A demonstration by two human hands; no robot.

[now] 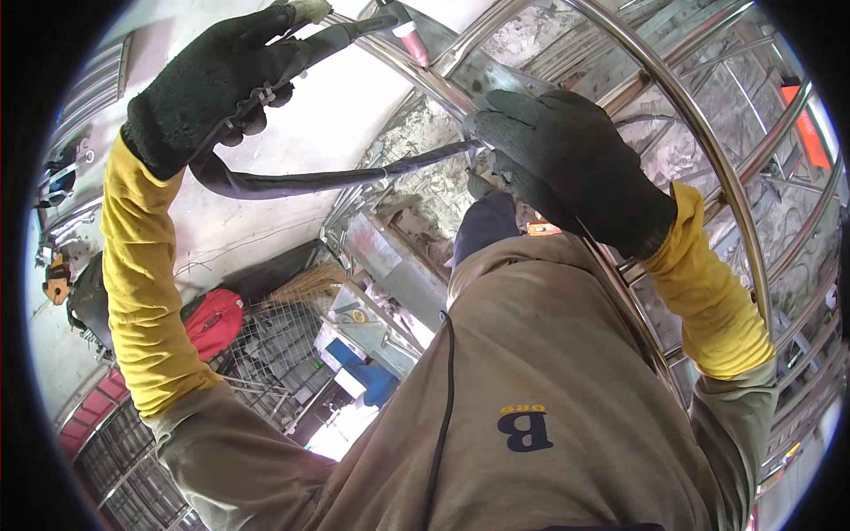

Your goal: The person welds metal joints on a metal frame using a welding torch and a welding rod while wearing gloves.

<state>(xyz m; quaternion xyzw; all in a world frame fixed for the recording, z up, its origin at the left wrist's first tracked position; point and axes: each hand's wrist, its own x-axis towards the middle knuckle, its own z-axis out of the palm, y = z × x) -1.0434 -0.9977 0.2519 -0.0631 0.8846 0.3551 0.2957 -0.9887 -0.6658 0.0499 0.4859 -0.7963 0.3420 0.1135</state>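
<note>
My left hand (217, 88), in a black glove, is wrapped around the black handle of a TIG welding torch (341, 37) at the upper left. The torch's pink and white nozzle (411, 42) points down at a shiny metal tube (434, 84), close to or touching it. From the handle, a dark sleeved cable (301, 183) loops below and runs right to my other hand. My right hand (575, 164), also black-gloved, is closed around that cable beside the tube frame. Its palm side and some fingertips are hidden.
Curved shiny tubes (699, 133) form a large frame along the right side. At the lower left are a wire mesh rack (274, 350), a red item (215, 323), a straw broom (305, 283) and a blue object (372, 376). A pale wall (266, 221) stands behind.
</note>
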